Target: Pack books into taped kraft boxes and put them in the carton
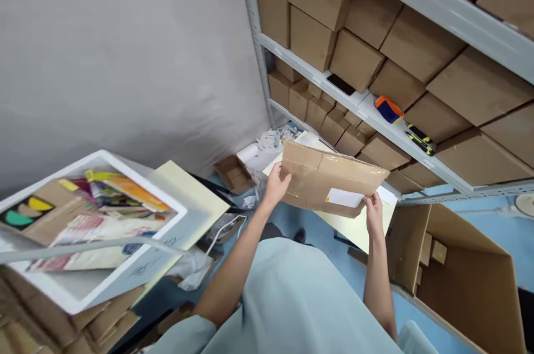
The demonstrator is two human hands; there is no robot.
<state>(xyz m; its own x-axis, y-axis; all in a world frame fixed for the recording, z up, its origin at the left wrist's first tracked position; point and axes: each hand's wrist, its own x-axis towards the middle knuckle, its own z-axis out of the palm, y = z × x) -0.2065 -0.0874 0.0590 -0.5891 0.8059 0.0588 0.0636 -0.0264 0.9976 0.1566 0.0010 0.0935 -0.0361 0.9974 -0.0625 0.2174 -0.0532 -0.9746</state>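
Note:
I hold a flattened brown cardboard box [329, 176] in front of me, with a white label on its lower side. My left hand [276, 183] grips its left edge, fingers closed on the cardboard. At the lower right edge, close to the label, my right hand [374, 212] grips the same cardboard. The piece is tilted and hangs in the air in front of the metal shelf rack [392, 129].
The rack is stacked with several brown boxes [354, 59]; an orange and blue object [389, 109] lies on its ledge. A large open carton [463, 276] stands at lower right. A white foam box [89, 232] of colourful items sits left. Scraps litter the blue floor [254, 170].

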